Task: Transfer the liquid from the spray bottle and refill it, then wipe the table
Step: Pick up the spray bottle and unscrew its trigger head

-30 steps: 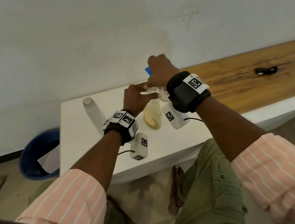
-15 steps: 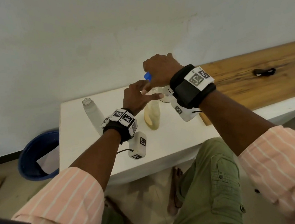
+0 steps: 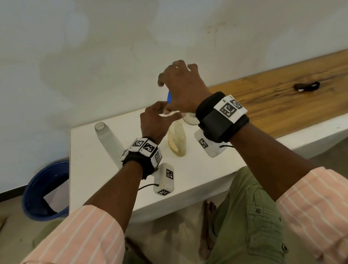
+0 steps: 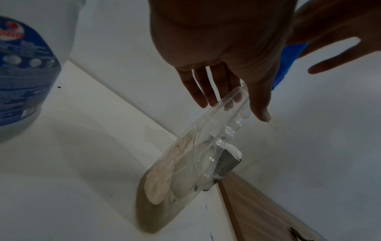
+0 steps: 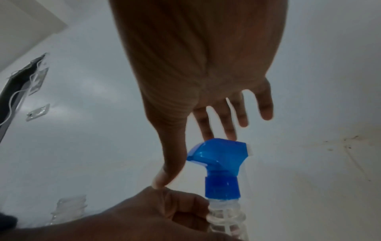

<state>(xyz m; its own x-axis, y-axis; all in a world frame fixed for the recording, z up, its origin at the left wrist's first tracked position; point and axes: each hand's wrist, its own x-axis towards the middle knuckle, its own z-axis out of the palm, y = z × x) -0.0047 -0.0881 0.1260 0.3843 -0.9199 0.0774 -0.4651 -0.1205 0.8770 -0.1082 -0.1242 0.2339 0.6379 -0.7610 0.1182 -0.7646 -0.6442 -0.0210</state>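
Observation:
A clear spray bottle (image 3: 177, 141) with yellowish liquid and a blue spray head (image 5: 220, 159) stands on the white table (image 3: 100, 179). My left hand (image 3: 157, 117) grips the bottle's neck just under the blue collar; in the right wrist view its fingers (image 5: 181, 210) are curled round the neck. My right hand (image 3: 175, 73) hovers above the spray head with its fingers spread and straight, holding nothing. In the right wrist view its fingertips (image 5: 208, 133) are just behind the top of the head. An uncapped empty clear bottle (image 3: 107, 139) stands to the left.
A large white container with a blue label (image 4: 20, 73) stands near the left. A perforated metal holder (image 4: 226, 163) sits behind the spray bottle. A wooden benchtop (image 3: 295, 100) with a small black object (image 3: 306, 86) runs right. A blue bin (image 3: 43, 192) is on the floor.
My right hand has let go of the spray head, risen and spread its fingers. My left hand has kept its grip on the bottle's neck.

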